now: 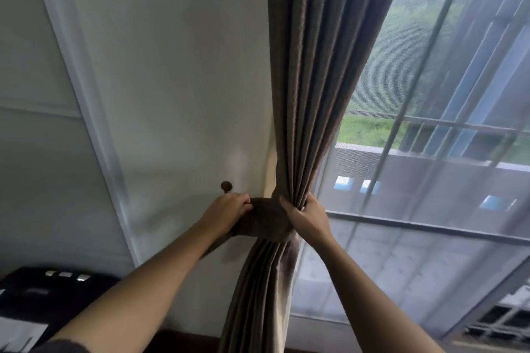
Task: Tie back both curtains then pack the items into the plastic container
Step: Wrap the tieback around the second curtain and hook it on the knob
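No readable text, labels, brands or numbers anywhere. The black device (43,292) at lower left has small silver buttons, too blurred to show any marking. Curtain (315,80) and wall (172,66) carry no print.

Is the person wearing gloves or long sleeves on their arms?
No gloves. The left hand and right hand are both bare, with no rings or watch that I can see. The forearms are bare too. Only at the bottom edge, on the left arm, a bit of dark sleeve shows, pushed up or short.
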Tool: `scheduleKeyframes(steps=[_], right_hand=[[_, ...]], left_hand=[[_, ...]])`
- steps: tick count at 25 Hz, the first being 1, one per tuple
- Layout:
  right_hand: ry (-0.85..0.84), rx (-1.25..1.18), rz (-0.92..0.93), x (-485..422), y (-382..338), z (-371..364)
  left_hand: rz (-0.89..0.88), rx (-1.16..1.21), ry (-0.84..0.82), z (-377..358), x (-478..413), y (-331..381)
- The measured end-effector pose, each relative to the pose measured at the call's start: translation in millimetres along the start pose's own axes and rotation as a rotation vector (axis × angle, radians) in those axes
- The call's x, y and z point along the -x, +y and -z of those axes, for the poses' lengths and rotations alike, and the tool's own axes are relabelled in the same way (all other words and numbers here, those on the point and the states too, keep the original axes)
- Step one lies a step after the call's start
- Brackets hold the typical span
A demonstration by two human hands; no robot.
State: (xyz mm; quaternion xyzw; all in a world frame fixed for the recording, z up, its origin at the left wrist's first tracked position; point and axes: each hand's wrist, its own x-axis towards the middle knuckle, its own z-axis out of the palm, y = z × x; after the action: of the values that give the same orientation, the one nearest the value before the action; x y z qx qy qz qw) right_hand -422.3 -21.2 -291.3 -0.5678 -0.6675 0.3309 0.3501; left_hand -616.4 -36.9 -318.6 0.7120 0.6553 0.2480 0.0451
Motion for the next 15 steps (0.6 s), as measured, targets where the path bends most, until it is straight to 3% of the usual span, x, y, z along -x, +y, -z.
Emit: scheduleKeyframes(steps=[7, 11, 15], right_hand=[[-0.228, -0.137, 0.114, 12.0, 12.4, 4.7], [-0.177, -0.177, 0.101, 19.4, 16.2, -2.0], [-0.234, -0.443, 0.135, 29.8, 22.4, -1.8]], left_hand=[[-0.062, -0.053, 0.083, -25.9, 13.9, 38.6], [0.341, 0.284, 0.106, -31.7, 16.3, 55.6], [0.524, 0.546, -0.113, -34.7, 9.6, 56.0]])
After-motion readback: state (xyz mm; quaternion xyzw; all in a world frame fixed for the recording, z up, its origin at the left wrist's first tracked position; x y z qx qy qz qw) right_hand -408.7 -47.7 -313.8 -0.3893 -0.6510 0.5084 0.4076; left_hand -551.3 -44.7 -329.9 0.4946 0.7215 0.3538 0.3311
